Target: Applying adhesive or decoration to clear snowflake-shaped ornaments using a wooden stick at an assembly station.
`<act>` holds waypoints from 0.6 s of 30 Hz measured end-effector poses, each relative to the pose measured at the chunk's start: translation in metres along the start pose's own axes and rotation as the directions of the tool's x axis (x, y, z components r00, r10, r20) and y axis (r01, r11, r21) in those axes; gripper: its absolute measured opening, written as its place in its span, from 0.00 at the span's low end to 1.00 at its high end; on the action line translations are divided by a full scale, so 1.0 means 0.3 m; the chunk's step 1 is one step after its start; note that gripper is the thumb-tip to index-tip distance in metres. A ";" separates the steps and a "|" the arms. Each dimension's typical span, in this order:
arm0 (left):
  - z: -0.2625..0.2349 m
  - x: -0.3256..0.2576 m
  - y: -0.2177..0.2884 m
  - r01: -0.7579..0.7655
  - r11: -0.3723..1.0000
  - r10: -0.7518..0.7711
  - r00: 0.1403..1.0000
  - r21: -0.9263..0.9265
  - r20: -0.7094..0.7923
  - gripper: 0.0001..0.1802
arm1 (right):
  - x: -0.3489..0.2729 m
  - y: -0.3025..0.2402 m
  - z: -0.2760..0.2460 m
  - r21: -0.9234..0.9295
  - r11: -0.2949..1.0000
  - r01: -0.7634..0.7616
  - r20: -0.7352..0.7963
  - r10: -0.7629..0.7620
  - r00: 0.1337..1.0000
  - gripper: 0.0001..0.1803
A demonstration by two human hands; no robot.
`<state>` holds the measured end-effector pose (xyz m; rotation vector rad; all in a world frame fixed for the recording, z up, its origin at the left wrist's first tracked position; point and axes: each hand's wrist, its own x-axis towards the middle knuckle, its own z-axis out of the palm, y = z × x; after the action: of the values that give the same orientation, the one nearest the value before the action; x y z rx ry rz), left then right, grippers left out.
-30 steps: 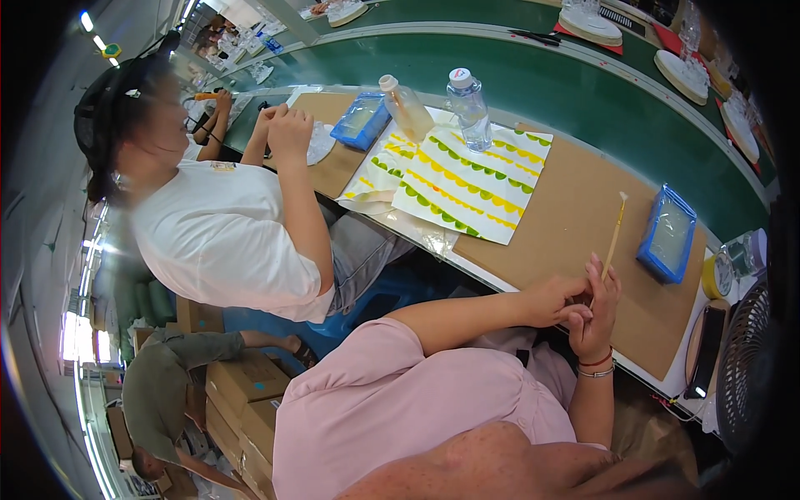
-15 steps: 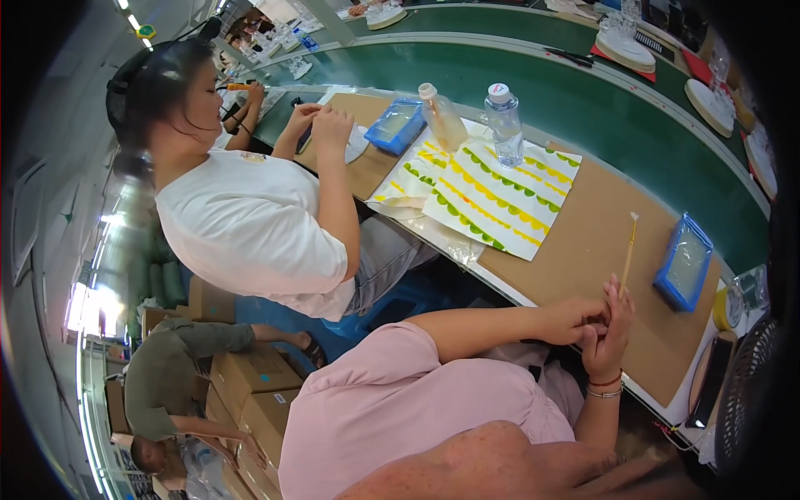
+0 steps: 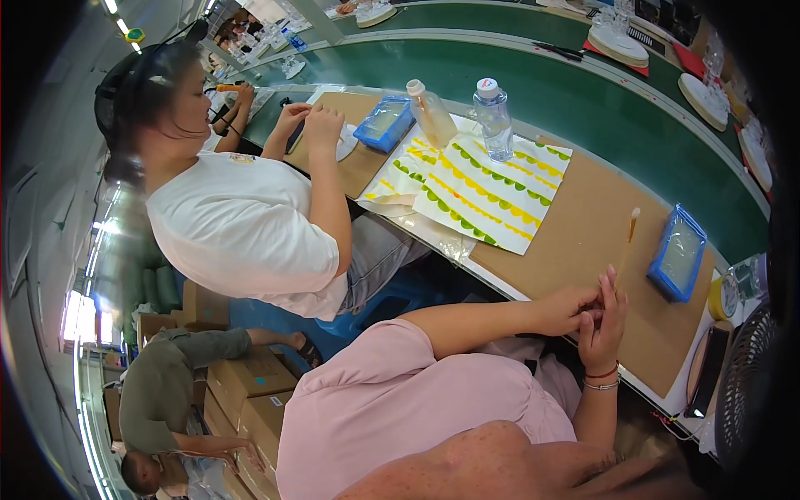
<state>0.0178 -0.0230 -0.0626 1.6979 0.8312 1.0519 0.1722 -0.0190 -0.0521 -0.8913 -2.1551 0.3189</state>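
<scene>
My left hand (image 3: 571, 307) and my right hand (image 3: 606, 321) meet at the near edge of the brown cardboard mat (image 3: 583, 225). A thin pale stick (image 3: 627, 242) with a small brush-like tip rises from my right hand's straight fingers. My left hand's fingers curl against the right palm at the stick's lower end; whether they grip it is hidden. My right wrist wears bracelets. A blue tray (image 3: 679, 254) with clear liquid lies just beyond the stick's tip.
A person in a white shirt (image 3: 242, 225) sits at my left working at the same bench. A sheet with green and yellow scalloped rows (image 3: 492, 196), two bottles (image 3: 493, 117), a second blue tray (image 3: 385, 123), a green conveyor belt (image 3: 600, 92), a tape roll (image 3: 721, 300) and a fan (image 3: 742, 392) are around.
The view has shifted, so the bench sits lower and further right in the picture. My hands stay together on the stick. The neighbour keeps both hands at the mat.
</scene>
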 end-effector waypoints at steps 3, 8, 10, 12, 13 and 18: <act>0.008 0.002 0.008 -0.040 0.999 0.039 0.998 -0.018 -0.056 0.12 | 0.000 0.005 0.001 0.036 0.999 0.006 -0.022 -0.005 1.000 0.31; 0.001 -0.001 0.019 -0.087 0.993 0.092 0.993 0.075 -0.071 0.14 | 0.017 -0.002 -0.007 0.062 0.996 0.058 -0.014 -0.057 0.998 0.29; 0.004 0.000 0.003 -0.105 0.989 0.113 0.990 0.101 -0.084 0.15 | 0.019 -0.004 -0.010 0.079 0.995 0.055 -0.009 -0.055 0.998 0.29; 0.008 0.002 -0.014 -0.101 0.989 0.111 0.990 0.111 -0.084 0.15 | 0.014 -0.003 -0.009 0.096 0.994 0.052 -0.004 -0.052 0.999 0.29; 0.009 0.002 -0.023 -0.099 0.988 0.109 0.991 0.118 -0.081 0.16 | 0.010 -0.003 -0.008 0.100 0.994 0.043 -0.009 -0.043 0.999 0.28; 0.014 -0.001 -0.048 -0.101 0.988 0.110 0.992 0.116 -0.069 0.16 | 0.017 -0.010 -0.010 0.131 0.990 0.048 -0.019 -0.046 0.999 0.30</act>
<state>0.0206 -0.0201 -0.0771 1.8228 0.8697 1.1659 0.1705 -0.0177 -0.0457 -0.7649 -2.1108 0.4233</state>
